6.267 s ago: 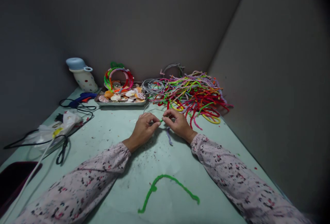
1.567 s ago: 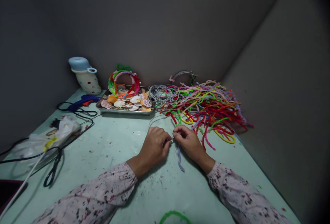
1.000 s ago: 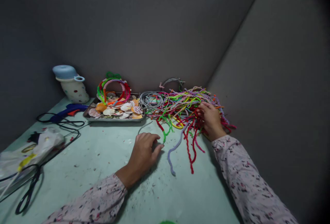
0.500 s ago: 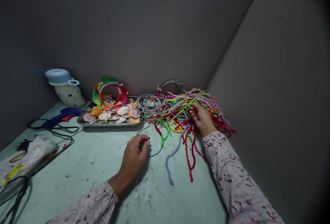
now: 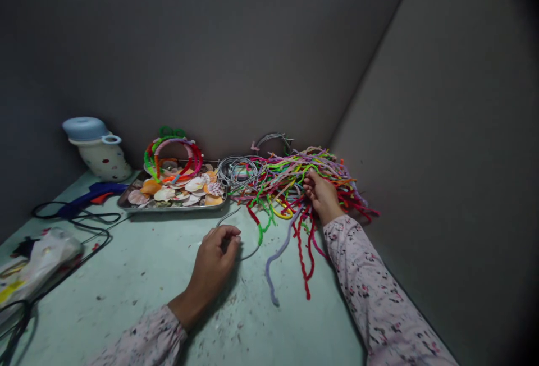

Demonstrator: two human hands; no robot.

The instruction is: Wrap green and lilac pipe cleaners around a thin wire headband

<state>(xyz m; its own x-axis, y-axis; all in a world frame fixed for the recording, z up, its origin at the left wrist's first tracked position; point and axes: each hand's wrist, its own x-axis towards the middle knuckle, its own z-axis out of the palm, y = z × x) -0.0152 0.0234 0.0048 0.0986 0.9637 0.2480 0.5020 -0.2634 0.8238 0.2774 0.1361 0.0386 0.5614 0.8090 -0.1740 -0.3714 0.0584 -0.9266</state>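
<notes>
Touching the pile: the right hand, fingers bent in toward the palm; whether they grip a strand cannot be told.
Pile: fuzzy strands in many colours, heaped on the far right of the desk near the wall.
Trailing toward the near edge: a lavender strand and red strands, between the two hands.
Left hand: the left hand is low over the desk, fingers loosely curled, thumb and forefinger apart; whether the hidden fingers hold anything cannot be told.
Wire: a thin grey wire passes behind the left hand, its right part meeting a green and red fuzzy length.
Tray: a metal tray of shells, with fuzzy hoops standing in it; a coil of grey wire beside it.
Far left: a blue-lidded bottle, tilted; a blue tool in front.
Near left: a plastic bag beside black cord.
</notes>
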